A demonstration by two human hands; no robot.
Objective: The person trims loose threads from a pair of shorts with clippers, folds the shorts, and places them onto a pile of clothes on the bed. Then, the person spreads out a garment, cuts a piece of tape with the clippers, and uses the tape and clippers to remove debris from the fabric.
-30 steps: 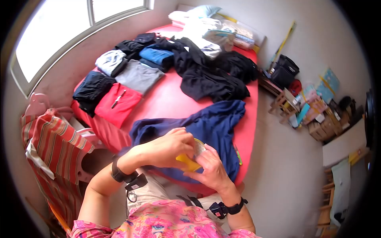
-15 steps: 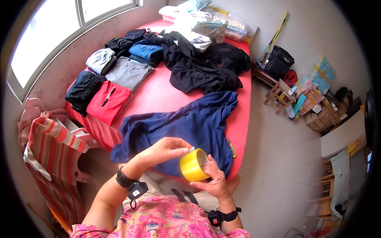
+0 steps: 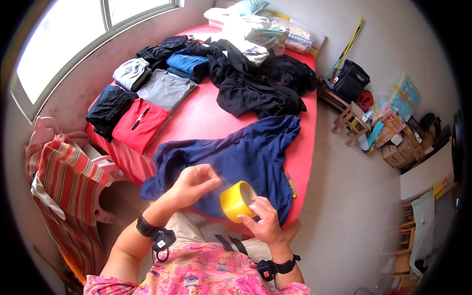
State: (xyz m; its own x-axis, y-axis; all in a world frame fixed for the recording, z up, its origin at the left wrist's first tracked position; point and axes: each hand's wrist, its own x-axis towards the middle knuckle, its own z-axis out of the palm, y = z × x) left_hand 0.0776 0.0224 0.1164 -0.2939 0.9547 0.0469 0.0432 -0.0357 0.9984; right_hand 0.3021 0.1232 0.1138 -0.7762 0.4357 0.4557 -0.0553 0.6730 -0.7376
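Observation:
A roll of yellow packing tape [image 3: 233, 202] is gripped by my right hand [image 3: 264, 220], the thumb below it and fingers at its open core. Left of the roll, my left hand [image 3: 195, 186] pinches the tape's free end, and a short see-through strip spans the gap to the roll. Under both hands a dark blue garment [image 3: 231, 152] lies spread at the near end of the bed. Beside its right edge lies a small green cutter or pen [image 3: 291, 186]; its exact kind is too small to tell.
Folded clothes, among them a red shirt [image 3: 140, 125] with a black pen [image 3: 140, 118] on it, line the bed's left side. Black garments [image 3: 260, 88] lie in a heap behind. A pink chair [image 3: 105, 167] with a striped cloth [image 3: 73, 172] stands at left; a wooden stool [image 3: 351, 120] at right.
My left hand has moved left, away from the roll, drawing out a short strip of tape. The roll has tilted and shifted slightly left in my right hand. The camera view has shifted slightly.

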